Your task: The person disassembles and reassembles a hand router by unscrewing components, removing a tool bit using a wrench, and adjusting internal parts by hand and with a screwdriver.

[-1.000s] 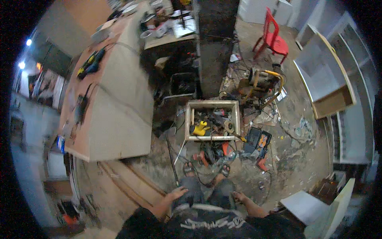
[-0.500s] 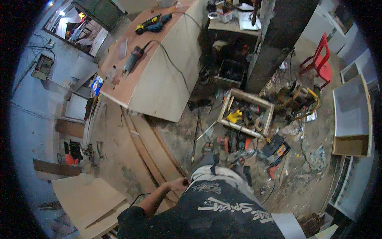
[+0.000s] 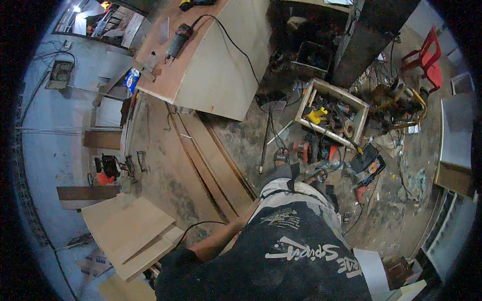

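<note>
My left forearm reaches forward along my left side. At its end, my left hand is against the light trousers by my hip, and its fingers are hidden. I cannot see whether it holds anything. A dark cable curves beside that forearm. Nearest to the hand, long brown boards lie on the floor, running away from me. My right hand is out of the picture, hidden below the black shirt.
A corded grey-and-red power tool lies on a large plywood cabinet. A wooden crate of tools stands ahead right, near an open black-and-orange case. Beyond are a post and a red chair. Plywood pieces sit at left.
My view has tilted down, so the cabinet, crate and boards sit higher and farther right. The left hand, partly seen at my hip before, is now mostly hidden there.
</note>
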Tool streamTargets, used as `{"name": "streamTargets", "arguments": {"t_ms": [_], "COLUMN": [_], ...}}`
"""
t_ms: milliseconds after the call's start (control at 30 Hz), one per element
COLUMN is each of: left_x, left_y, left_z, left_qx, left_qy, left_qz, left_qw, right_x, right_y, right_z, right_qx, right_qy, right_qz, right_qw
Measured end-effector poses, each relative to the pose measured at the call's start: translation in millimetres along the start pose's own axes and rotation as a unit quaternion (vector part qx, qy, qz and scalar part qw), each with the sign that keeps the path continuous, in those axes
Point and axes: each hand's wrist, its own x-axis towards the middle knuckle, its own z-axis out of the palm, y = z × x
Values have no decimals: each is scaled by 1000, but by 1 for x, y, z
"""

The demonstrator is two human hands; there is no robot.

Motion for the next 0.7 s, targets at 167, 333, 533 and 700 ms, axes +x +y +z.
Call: {"name": "streamTargets", "arguments": {"t_ms": [167,333,533,700], "left_x": [-8,14,-2,0], "left_y": [20,-25,-23,-16], "left_z": [19,-19,-33,-43], "left_qx": [-297,-18,-69,4], "left_qy": [-39,-79,-88,-96], "left_qz": [-111,32,-110,-93], "left_qw": [948,996,988,991], "right_x": [-12,-31,-55,-80], "right_y": [2,18,39,60], "right_z": [-4,-5,-4,4], "right_qx": [0,15,13,32], "right_qy": [3,18,30,46], "right_qz": [7,21,36,55], "right_qw": [1000,1000,999,997]}}
